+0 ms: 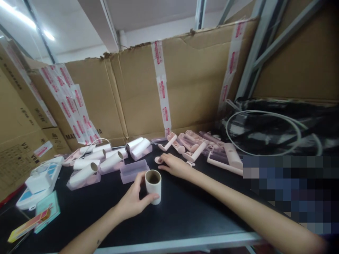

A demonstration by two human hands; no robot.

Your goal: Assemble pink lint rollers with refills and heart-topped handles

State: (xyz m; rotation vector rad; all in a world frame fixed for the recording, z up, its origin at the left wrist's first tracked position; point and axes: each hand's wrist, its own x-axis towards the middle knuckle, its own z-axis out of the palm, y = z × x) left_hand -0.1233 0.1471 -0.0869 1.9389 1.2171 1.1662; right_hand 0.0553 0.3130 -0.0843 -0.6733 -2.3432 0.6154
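My left hand [135, 199] is wrapped round an upright white paper roll [153, 188] with a brown cardboard core, near the front of the black table. Farther back, my right hand [172, 165] has its fingertips on a small pale pink disc [158, 159] lying on the tabletop. Between the hands and the piled rolls stands a translucent lilac tray [135, 171] with nothing visible in it. Several white rolls [84, 174] lie in similar lilac trays to the left. Pale pink plastic holder parts [194, 151] are heaped behind and right of my right hand.
A white power strip [43, 183] with an adapter, a teal box [47, 211] and a yellow-red packet [29, 224] lie at the left. Tall cardboard [137, 91] walls the table's back. A white cable [262, 112] loops over black plastic at the right.
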